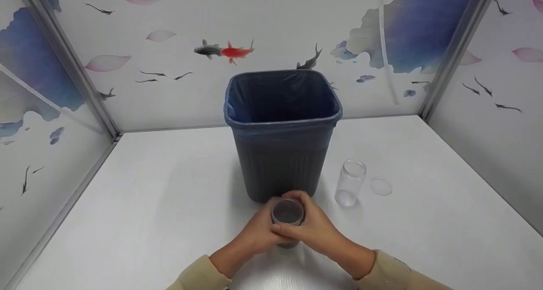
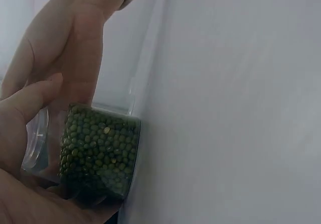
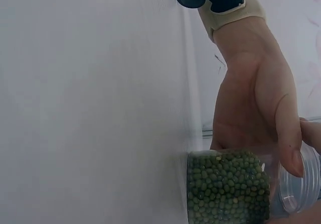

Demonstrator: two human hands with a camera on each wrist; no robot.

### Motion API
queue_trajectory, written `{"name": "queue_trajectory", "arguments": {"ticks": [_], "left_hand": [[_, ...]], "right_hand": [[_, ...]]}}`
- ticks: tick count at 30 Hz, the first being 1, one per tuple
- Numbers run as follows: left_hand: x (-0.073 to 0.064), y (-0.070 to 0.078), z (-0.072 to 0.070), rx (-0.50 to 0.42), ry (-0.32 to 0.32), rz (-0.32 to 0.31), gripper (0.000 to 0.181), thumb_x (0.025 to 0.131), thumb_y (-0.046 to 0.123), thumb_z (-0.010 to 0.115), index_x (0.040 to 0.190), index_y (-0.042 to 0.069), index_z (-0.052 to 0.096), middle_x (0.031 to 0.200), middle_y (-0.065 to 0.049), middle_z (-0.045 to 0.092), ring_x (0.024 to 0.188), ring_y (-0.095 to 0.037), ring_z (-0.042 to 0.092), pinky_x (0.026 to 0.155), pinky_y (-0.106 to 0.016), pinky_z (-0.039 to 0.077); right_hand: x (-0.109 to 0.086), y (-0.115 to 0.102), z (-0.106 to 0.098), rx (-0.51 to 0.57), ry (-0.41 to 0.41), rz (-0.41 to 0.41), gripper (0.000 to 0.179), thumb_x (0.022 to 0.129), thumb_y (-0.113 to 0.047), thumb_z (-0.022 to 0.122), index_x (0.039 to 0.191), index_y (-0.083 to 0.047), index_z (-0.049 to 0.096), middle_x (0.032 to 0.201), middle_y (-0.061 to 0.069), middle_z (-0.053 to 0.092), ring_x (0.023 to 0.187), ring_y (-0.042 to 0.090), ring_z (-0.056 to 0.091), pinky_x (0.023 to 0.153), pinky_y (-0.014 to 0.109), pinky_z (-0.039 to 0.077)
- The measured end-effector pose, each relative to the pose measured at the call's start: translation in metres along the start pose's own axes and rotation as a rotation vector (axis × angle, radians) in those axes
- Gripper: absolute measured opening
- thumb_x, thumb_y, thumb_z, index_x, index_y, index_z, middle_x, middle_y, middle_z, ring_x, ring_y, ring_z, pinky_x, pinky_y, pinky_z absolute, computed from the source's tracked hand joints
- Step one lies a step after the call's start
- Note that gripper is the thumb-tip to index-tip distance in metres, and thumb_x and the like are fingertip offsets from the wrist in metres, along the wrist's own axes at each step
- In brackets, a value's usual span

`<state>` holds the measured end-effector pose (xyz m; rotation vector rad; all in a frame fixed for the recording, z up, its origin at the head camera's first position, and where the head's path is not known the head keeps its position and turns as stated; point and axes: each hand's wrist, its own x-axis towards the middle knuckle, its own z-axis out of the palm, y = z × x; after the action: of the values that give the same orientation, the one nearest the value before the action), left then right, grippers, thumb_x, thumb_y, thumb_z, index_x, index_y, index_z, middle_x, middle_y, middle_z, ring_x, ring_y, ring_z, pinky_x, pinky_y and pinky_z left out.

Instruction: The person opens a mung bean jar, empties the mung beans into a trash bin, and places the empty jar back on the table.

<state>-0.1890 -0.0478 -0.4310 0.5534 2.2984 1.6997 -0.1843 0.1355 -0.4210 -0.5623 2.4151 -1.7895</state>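
Observation:
Both hands hold one clear plastic jar (image 1: 287, 211), which stands upright on the table in front of the bin. Green beans, like mung beans, fill its lower part, as the left wrist view shows the beans (image 2: 100, 148). My left hand (image 1: 258, 229) curls round the jar's left side. On the other side my right hand (image 1: 317, 230) grips it near the top, its thumb across the near side. A threaded clear rim (image 3: 297, 186) shows in the right wrist view; whether a lid covers it I cannot tell.
Just behind the hands stands a dark bin (image 1: 282, 163) lined with a blue bag (image 1: 284, 122). To the right an empty clear jar (image 1: 350, 184) stands upright, a clear round lid (image 1: 381, 187) lying beside it. Printed panels (image 1: 169, 95) wall the white table (image 1: 178, 188).

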Motion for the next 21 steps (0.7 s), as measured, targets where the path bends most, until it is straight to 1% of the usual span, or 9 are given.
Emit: {"name": "queue_trajectory", "arguments": {"ticks": [3,6,12,17,21], "left_hand": [[0.0009,-0.0015,0.0047,0.003,0.023,0.016,0.078,0.081,0.009,0.092,0.146,0.002,0.05,0.143,-0.013,0.06,0.133,-0.033,0.056,0.113,-0.052,0.043],[0.0003,-0.0025,0.0073,0.016,0.047,0.032,0.079,0.079,0.007,0.092,0.147,0.001,0.052,0.141,-0.014,0.063,0.131,-0.033,0.058,0.111,-0.052,0.045],[-0.0019,-0.0032,0.0085,0.022,0.071,0.041,0.079,0.079,0.009,0.093,0.147,0.001,0.055,0.138,-0.013,0.066,0.128,-0.031,0.061,0.108,-0.052,0.047],[-0.0017,-0.004,0.0073,0.06,0.066,0.045,0.078,0.08,0.014,0.093,0.147,0.002,0.055,0.135,-0.011,0.068,0.125,-0.029,0.063,0.105,-0.049,0.05],[-0.0005,-0.0051,0.0068,0.093,0.056,0.038,0.079,0.081,0.019,0.093,0.148,0.001,0.055,0.135,-0.01,0.068,0.124,-0.028,0.063,0.105,-0.049,0.051]], "right_hand": [[-0.0012,0.0005,0.0026,0.002,0.037,0.018,0.074,0.082,-0.028,0.094,0.139,-0.005,0.053,0.136,0.012,0.064,0.125,0.028,0.06,0.107,0.05,0.046],[-0.0021,0.0011,0.0055,0.002,0.07,0.018,0.073,0.081,-0.027,0.096,0.137,-0.006,0.055,0.135,0.011,0.065,0.124,0.027,0.06,0.107,0.048,0.047],[-0.0034,0.0026,0.0082,0.035,0.107,0.016,0.067,0.08,-0.026,0.097,0.136,-0.008,0.065,0.133,0.007,0.069,0.122,0.025,0.063,0.105,0.043,0.05],[-0.004,0.0033,0.0061,0.042,0.103,0.017,0.068,0.08,-0.025,0.096,0.138,-0.007,0.067,0.134,0.005,0.07,0.123,0.024,0.064,0.104,0.037,0.051],[-0.0035,0.0047,0.0037,0.076,0.082,0.021,0.068,0.08,-0.024,0.096,0.138,-0.005,0.066,0.133,0.006,0.071,0.122,0.024,0.064,0.102,0.033,0.053]]}}
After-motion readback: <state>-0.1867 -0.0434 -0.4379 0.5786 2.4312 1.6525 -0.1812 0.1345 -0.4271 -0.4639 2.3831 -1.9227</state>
